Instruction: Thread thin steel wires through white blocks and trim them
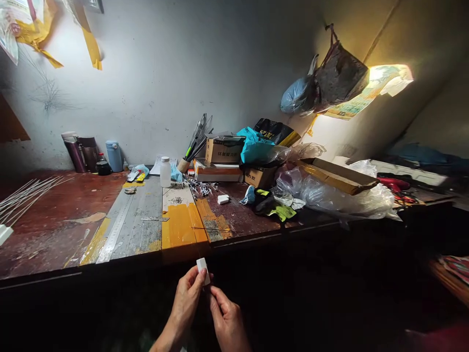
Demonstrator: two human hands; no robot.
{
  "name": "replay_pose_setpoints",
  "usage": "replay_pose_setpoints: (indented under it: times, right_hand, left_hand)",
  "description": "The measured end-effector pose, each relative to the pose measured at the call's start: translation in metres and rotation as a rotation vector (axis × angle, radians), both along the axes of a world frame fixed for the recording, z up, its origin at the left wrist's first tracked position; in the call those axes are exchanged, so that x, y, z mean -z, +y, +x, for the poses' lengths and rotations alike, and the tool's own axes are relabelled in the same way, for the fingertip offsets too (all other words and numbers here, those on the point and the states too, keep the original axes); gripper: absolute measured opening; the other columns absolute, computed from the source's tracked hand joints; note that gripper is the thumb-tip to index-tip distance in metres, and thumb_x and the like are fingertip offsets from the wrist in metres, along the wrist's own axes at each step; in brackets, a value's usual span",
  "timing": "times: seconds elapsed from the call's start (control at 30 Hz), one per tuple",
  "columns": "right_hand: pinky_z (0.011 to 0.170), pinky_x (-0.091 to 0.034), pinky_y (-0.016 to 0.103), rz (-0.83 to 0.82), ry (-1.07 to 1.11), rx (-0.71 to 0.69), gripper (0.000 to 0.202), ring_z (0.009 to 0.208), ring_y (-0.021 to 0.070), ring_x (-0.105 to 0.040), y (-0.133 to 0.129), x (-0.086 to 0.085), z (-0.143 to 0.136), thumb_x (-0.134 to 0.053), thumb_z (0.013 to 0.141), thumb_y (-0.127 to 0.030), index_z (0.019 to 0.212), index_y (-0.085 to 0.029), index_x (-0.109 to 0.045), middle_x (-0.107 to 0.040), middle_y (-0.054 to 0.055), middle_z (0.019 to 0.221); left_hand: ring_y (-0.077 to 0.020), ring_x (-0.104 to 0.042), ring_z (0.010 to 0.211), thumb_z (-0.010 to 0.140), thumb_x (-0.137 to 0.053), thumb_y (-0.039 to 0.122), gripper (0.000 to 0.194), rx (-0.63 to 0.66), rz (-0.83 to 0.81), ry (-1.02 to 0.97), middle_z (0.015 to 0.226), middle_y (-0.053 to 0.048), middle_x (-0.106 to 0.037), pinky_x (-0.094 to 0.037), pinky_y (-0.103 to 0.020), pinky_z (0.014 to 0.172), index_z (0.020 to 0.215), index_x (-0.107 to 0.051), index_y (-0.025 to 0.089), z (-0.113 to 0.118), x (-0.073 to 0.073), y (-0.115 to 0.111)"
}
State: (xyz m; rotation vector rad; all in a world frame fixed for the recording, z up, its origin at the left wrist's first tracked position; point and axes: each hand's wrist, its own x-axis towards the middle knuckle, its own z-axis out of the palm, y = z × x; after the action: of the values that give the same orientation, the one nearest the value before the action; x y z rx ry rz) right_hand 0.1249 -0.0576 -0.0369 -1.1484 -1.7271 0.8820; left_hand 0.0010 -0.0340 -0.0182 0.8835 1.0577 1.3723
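Observation:
A small white rectangular block (202, 270) is pinched between the thumb and fingers of my left hand (187, 295), in front of the bench edge. My right hand (226, 315) is closed just below the block's lower end. Its thumb and fingertips press together there, and whatever they hold is too small or hidden to name. A thin dark line, like a wire, seems to rise from the top of the block toward the orange-taped part of the bench. More white blocks (223, 199) lie on the bench beyond my hands.
On the bench (141, 230) lie a steel ruler (115, 232), a metal strip (156, 219) and thin dark rods (216, 229). A white bottle (165, 172), cartons (224, 148) and gloves (278, 205) stand or lie further back. Thin white-grey rods (27, 195) fan out at left.

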Motion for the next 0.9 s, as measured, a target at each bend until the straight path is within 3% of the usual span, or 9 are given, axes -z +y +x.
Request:
replay_pose_setpoints:
  times: [0.13,0.33,0.63,0.9]
  right_hand:
    - [0.061,-0.051,0.023,0.007,-0.079,0.064,0.025,0.061,0.0163,-0.064,0.005,0.001,-0.002,-0.048,0.091,-0.033,0.103,-0.018,-0.065,-0.07,0.006,0.086]
    - [0.071,-0.049,0.023,0.04,-0.06,0.01,0.028,0.079,0.0183,-0.065,0.01,-0.009,-0.001,-0.041,0.094,-0.033,0.097,-0.018,-0.065,-0.07,0.007,0.088]
    - [0.054,-0.04,0.021,-0.063,-0.097,-0.051,0.027,0.059,0.0138,-0.055,0.011,-0.015,-0.009,-0.044,0.093,-0.034,0.092,-0.019,-0.065,-0.063,0.001,0.07]
    - [0.049,-0.039,0.018,-0.051,-0.088,-0.074,0.014,0.055,0.0114,-0.055,0.008,-0.017,-0.029,-0.053,0.086,-0.023,0.09,-0.019,-0.067,-0.064,0.0,0.069]
  left_hand:
    - [-0.0182,-0.058,0.07,0.074,-0.066,0.053,0.04,-0.017,0.017,0.02,0.072,-0.004,-0.068,-0.043,-0.026,0.066,0.081,-0.068,0.013,-0.004,-0.005,0.007]
    - [-0.0189,-0.059,0.067,0.075,-0.064,0.053,0.042,-0.042,0.007,0.048,0.069,-0.005,-0.067,-0.044,-0.027,0.065,0.079,-0.068,0.012,-0.004,-0.005,0.016]
    - [-0.0194,-0.058,0.066,0.074,-0.064,0.054,0.042,-0.112,-0.003,0.116,0.068,-0.006,-0.067,-0.043,-0.026,0.061,0.078,-0.068,0.012,-0.013,-0.003,0.012]
    - [-0.0202,-0.061,0.067,0.074,-0.064,0.054,0.041,-0.167,-0.036,0.123,0.066,-0.004,-0.068,-0.044,-0.026,0.061,0.08,-0.068,0.013,-0.032,-0.005,0.0]
